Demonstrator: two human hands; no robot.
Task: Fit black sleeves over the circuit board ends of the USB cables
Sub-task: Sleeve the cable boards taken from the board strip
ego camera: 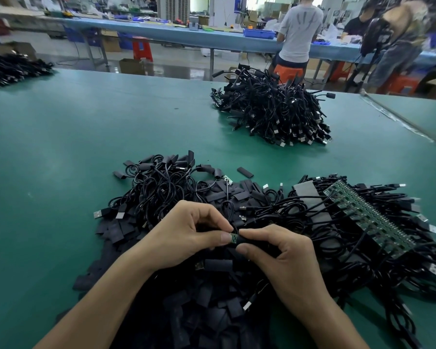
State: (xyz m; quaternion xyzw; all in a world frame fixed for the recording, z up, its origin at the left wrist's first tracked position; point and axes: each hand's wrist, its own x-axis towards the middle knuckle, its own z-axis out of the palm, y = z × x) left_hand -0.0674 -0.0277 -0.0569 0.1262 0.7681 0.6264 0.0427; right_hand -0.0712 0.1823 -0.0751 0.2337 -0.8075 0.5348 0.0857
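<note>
I see the left hand (186,233) pinching a USB cable's small green circuit board (234,238) between thumb and forefinger. The right hand (282,253) pinches a black sleeve (252,240) against the board's right end, above the near heap of loose sleeves (199,311) on the green worktop (61,147).
</note>
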